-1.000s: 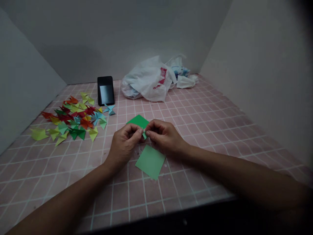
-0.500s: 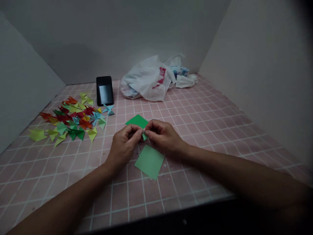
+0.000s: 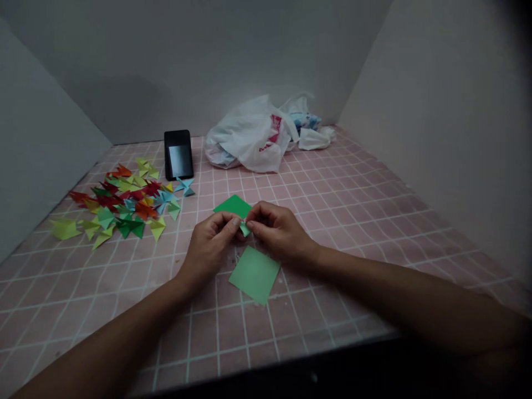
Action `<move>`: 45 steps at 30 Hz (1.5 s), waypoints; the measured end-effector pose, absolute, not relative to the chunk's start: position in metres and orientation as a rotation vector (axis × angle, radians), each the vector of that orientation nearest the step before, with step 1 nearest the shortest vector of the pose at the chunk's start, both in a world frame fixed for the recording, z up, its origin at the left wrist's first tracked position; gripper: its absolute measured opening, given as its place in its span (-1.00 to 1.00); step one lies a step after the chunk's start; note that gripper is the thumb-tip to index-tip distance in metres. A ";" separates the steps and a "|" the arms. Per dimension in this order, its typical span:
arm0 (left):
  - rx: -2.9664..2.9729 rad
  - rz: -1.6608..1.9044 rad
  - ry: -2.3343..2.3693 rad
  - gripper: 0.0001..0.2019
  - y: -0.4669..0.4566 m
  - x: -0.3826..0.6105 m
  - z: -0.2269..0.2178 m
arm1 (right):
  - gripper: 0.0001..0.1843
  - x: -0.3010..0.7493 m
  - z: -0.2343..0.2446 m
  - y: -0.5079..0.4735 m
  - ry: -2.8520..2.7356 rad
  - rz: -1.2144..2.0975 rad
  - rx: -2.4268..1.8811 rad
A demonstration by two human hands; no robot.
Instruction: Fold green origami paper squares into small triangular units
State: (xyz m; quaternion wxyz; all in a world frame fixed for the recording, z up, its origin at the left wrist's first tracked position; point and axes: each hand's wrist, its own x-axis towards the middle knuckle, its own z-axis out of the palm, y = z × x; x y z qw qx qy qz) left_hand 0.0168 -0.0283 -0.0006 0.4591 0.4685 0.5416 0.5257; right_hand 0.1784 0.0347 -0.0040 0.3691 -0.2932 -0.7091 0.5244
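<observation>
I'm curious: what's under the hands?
A light green paper square lies on the table, partly under the left hand and right hand. The folded piece they pinch is mostly covered.

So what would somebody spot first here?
Probably the two hands in the middle: the left hand and right hand pinch a small green folded paper between their fingertips, with a flat green square right by them. To the left lies a bright pile of folded paper shapes, and a white plastic bag sits at the back.
</observation>
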 end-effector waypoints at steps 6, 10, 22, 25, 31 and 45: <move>1.140 1.292 1.332 -0.77 -0.027 0.018 0.000 | -0.92 0.179 -0.003 0.030 -1.885 1.242 -0.763; 1.224 1.281 1.413 -0.81 -0.028 0.017 0.001 | -0.91 0.179 -0.002 0.029 -1.908 1.242 -0.764; 1.253 1.291 1.445 -0.80 -0.029 0.019 -0.003 | -0.90 0.177 -0.008 0.028 -1.819 1.327 -0.784; 1.307 1.318 1.473 -0.80 -0.029 0.019 -0.001 | -0.91 0.176 -0.007 0.027 -1.801 1.313 -0.794; 1.131 1.385 1.284 -0.78 -0.032 0.025 0.004 | -0.92 0.176 -0.008 0.029 -1.738 1.273 -0.801; 1.108 1.317 1.353 -0.78 -0.032 0.023 0.004 | -0.92 0.176 -0.008 0.028 -1.723 1.437 -0.777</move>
